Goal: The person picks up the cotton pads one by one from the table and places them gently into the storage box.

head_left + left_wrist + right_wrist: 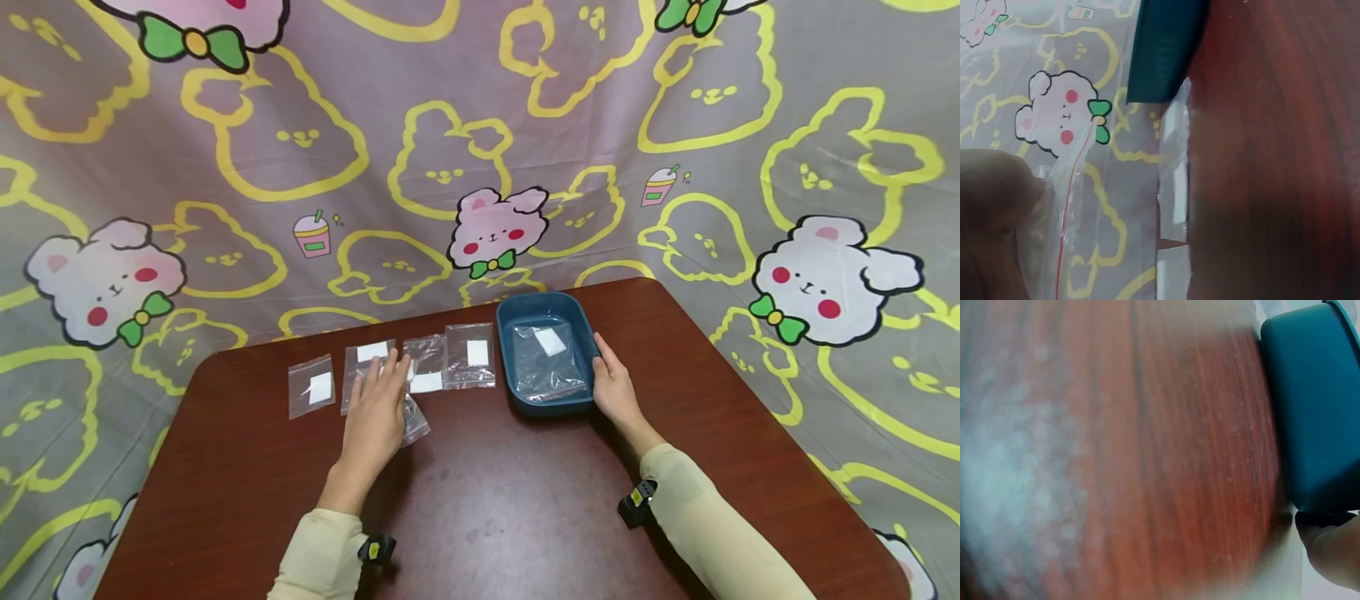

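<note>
My left hand (377,412) pinches a clear zip bag (415,422), which hangs beneath the fingers above the table. In the left wrist view, the bag's red zip line (1064,231) runs beside the fingers. Flat on the table around that hand lie several similar bags (459,329) with white labels. A dark blue plastic tray (507,350) stands to their right, with a clear labelled bag (536,367) inside. At its right side my right hand (617,387) holds the tray, thumb near the rim and fingers along the outer wall.
All of this is on a brown wooden table (480,508). A patterned cloth (420,75) hangs behind and beside it. One labelled bag (300,387) lies apart at the far left. Each sleeve carries a small black wrist camera (377,549).
</note>
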### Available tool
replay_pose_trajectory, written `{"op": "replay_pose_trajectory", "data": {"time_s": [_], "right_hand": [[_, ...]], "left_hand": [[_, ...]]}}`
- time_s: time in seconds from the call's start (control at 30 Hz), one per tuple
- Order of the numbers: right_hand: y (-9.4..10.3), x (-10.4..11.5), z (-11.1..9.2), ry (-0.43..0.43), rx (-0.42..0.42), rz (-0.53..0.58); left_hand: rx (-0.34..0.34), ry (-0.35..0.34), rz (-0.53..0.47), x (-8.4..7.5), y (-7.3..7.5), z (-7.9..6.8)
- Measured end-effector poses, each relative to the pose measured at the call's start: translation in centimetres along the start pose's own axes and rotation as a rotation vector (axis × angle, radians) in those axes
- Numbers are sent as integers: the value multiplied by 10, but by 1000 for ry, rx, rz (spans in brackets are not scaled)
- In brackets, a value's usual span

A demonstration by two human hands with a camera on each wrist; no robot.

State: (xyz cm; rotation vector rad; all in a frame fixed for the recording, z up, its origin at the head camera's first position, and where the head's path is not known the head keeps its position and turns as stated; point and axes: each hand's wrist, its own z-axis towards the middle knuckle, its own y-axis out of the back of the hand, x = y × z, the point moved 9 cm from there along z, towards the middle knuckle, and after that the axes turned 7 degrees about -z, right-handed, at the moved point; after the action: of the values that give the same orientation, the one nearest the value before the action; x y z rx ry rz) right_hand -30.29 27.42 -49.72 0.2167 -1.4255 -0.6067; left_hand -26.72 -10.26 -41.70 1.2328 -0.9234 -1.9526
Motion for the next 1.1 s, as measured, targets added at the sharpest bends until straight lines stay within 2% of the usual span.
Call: {"op": "replay_pose_trajectory", "data": {"time_s": [0.23, 0.43, 0.7, 1.1], "right_hand": [[1, 0, 0, -1, 0, -8], [2, -1, 0, -1, -5, 1], [2, 1, 0, 4, -11, 11], [1, 2, -1, -3, -8, -7]], "left_hand": [[-21, -8, 33, 0, 14, 4], [-23, -1, 26, 1, 17, 5], [-22, 15, 38, 5, 17, 5], [-5, 16, 14, 5, 6, 6]]}}
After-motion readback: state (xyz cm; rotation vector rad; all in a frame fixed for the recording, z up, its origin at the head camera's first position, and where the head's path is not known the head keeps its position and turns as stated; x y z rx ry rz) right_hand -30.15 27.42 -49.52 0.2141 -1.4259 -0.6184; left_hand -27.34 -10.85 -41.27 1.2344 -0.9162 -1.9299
